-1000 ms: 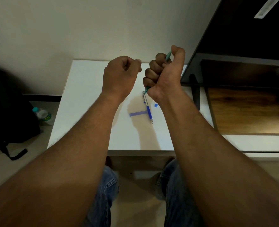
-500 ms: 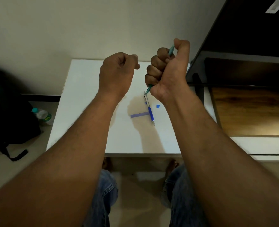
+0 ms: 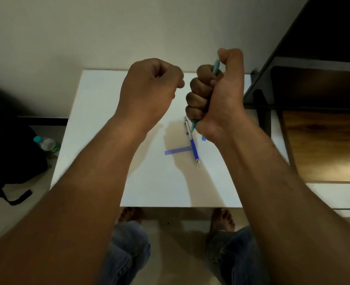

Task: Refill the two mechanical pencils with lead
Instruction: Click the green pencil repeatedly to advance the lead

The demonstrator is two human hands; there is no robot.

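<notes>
both hands have lifted slightly above the tabletop (image 3: 100, 120). the left hand (image 3: 149, 87) has its grip curled together; whether it pinches anything cannot be told. the lead case (image 3: 177, 151) and blue pencil (image 3: 192, 140) lie untouched beneath. the right hand (image 3: 215, 95) has its grip clamped on the teal pencil (image 3: 216, 67), which should stay steady for feeding.

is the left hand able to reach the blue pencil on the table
Probably yes: the blue pencil lies uncovered on the table near the left hand; the right hand, holding the teal pencil, hovers close beside it.
</notes>
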